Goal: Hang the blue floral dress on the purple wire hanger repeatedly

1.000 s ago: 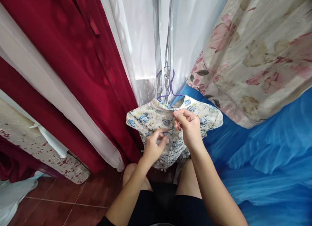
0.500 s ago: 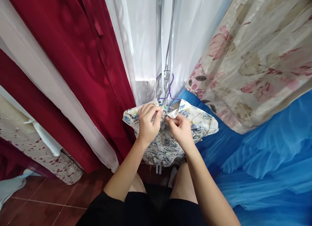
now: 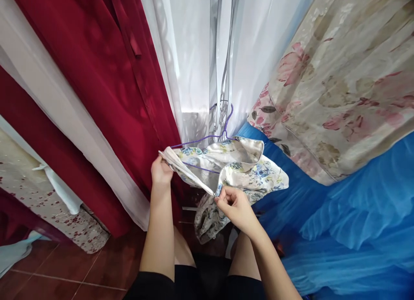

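A white garment with blue and yellow flowers (image 3: 255, 177) hangs partly on a purple hanger (image 3: 200, 140). Its front is pulled apart, so the hanger's left arm and lower bar show bare. My left hand (image 3: 161, 168) is closed on the garment's left shoulder, past the hanger's left end, with the fingertips partly hidden by the cloth. Between thumb and fingers, my right hand (image 3: 233, 205) pinches the opening's front edge, low and near the middle. The garment's right shoulder still lies over the hanger, and its lower part droops below my right hand.
Long red cloth (image 3: 106, 97) and white cloth (image 3: 190, 49) hang at the left and behind. On the right are a floral dress (image 3: 339, 88) and blue ruffled fabric (image 3: 352, 205). Red floor tiles (image 3: 74, 265) show below.
My left hand has moved left, drawing the garment's left side off the hanger arm. My right hand has come lower with the front edge, and the neckline now gapes wide.
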Demonstrator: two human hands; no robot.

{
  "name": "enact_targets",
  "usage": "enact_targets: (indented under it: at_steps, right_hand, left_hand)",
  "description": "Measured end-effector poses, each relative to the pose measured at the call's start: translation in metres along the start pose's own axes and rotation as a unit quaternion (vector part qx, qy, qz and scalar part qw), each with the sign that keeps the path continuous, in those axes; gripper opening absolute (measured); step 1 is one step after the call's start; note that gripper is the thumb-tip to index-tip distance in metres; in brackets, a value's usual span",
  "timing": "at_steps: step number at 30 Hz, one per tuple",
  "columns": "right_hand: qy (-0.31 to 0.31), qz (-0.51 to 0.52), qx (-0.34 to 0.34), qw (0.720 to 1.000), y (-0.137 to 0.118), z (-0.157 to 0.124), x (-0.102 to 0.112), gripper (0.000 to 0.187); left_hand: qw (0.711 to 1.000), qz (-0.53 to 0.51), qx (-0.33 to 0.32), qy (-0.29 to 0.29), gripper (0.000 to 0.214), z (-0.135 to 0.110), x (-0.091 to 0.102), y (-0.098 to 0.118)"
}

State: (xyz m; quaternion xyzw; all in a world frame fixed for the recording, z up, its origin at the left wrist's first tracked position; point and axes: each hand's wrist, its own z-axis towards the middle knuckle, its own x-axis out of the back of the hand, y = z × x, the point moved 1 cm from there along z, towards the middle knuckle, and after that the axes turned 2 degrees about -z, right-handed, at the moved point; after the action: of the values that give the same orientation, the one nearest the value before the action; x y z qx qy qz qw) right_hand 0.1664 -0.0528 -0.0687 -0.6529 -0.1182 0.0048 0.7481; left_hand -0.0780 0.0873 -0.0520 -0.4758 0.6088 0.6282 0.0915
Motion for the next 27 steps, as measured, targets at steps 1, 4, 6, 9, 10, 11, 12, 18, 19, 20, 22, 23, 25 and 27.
enact_targets:
  at_steps: [1,4,6,9,10,11,12,18,19,20,22,23,25,27]
  right_hand:
    - [-0.010,0.008,0.000,1.000,0.004,-0.003,0.000,0.027]
    - [-0.022,0.046,-0.011,0.999,0.022,-0.014,0.004,0.028]
    - [-0.010,0.065,-0.032,0.997,0.036,-0.022,0.011,0.030]
    - [0.022,0.076,-0.060,0.995,0.056,-0.036,0.028,0.033]
    - [0.031,0.073,-0.065,0.995,0.062,-0.041,0.035,0.033]
    - [0.037,0.063,-0.071,0.995,0.069,-0.045,0.042,0.034]
    - [0.039,0.044,-0.081,0.995,0.075,-0.050,0.050,0.033]
    - [0.000,-0.143,-0.156,0.977,0.106,-0.068,0.088,0.031]
    - [0.011,-0.163,-0.150,0.975,0.105,-0.068,0.089,0.034]
    - [0.031,-0.170,-0.138,0.975,0.102,-0.068,0.088,0.038]
    - [0.068,-0.146,-0.103,0.982,0.088,-0.065,0.079,0.038]
    - [0.074,-0.124,-0.082,0.986,0.080,-0.063,0.073,0.036]
    - [0.054,-0.083,-0.046,0.994,0.064,-0.061,0.059,0.039]
    - [-0.002,-0.047,-0.036,0.998,0.053,-0.060,0.045,0.044]
  left_hand:
    - [0.999,0.005,0.038,0.004,0.018,0.000,0.008,-0.008]
    - [0.995,0.015,0.103,0.009,0.021,-0.012,0.030,-0.038]
    - [0.991,0.015,0.135,0.011,0.023,-0.025,0.043,-0.060]
    - [0.985,0.020,0.172,0.003,0.020,-0.047,0.055,-0.088]
    - [0.983,0.021,0.181,-0.002,0.016,-0.055,0.058,-0.094]
    - [0.982,0.020,0.186,-0.016,0.011,-0.062,0.059,-0.099]
    - [0.981,0.021,0.186,-0.041,0.006,-0.069,0.059,-0.102]
    - [0.953,0.077,0.132,-0.263,0.028,-0.105,0.048,-0.101]
    - [0.946,0.088,0.132,-0.284,0.028,-0.112,0.047,-0.101]
    - [0.937,0.102,0.135,-0.304,0.027,-0.121,0.046,-0.102]
    - [0.917,0.143,0.151,-0.342,0.028,-0.140,0.045,-0.105]
    - [0.903,0.169,0.156,-0.362,0.029,-0.150,0.045,-0.108]
    - [0.873,0.223,0.143,-0.409,0.031,-0.169,0.044,-0.111]
    - [0.842,0.272,0.093,-0.456,0.031,-0.183,0.042,-0.111]
